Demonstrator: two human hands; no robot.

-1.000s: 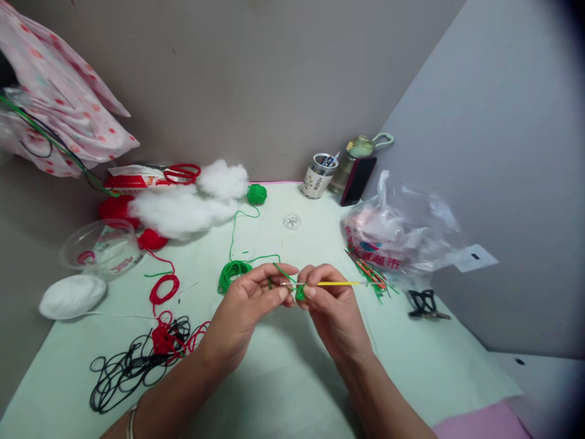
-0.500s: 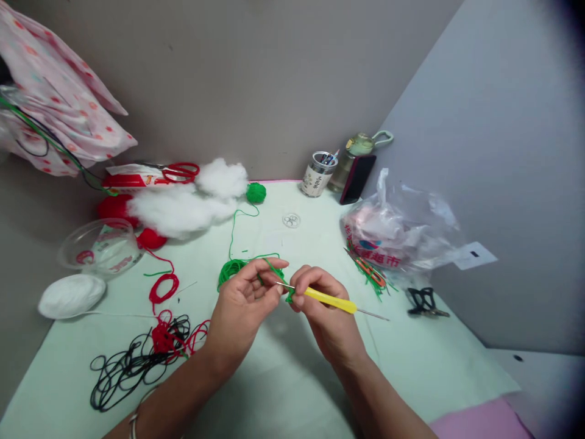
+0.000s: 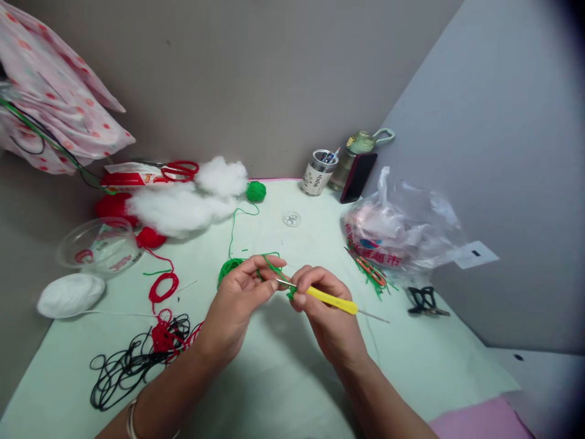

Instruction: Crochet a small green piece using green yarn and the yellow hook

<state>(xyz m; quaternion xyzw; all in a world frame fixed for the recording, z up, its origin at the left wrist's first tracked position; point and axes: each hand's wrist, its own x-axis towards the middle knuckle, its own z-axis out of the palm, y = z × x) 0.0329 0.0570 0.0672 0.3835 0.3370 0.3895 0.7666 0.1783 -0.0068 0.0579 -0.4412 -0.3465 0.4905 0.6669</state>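
Your right hand (image 3: 336, 317) was closed in a pinch, thumb and fingers gripping the yellow-handled hook (image 3: 333, 300) near the front of its handle. The small green piece (image 3: 291, 293) sat at that thumb's tip, just under the hook's metal shaft. The hook's 2 metal ends stuck out, 1 toward your left hand (image 3: 235, 305), 1 back past your right fingers.

Your left hand was half curled, green yarn (image 3: 274, 268) carried over its fingers and down to the piece. Its thumb lay beside the hook's tip; could not tell whether it touched.

Just beyond your left fingers: a green coil (image 3: 227, 271), partly hidden by the hand. Farther out, a green ball (image 3: 256, 191), with white stuffing (image 3: 176, 210) to its left.

Left of your left wrist: a tangle of black cord (image 3: 132, 363) with red yarn (image 3: 162, 336) on it. Farther left, a white ball (image 3: 70, 296).

Beyond your right hand, to its right: an orange-handled tool (image 3: 372, 272) on green clippings, beside a plastic bag (image 3: 402, 225). Well past both hands stood a pen tin (image 3: 316, 177) and a phone (image 3: 359, 178), leaning against a bottle (image 3: 362, 142).
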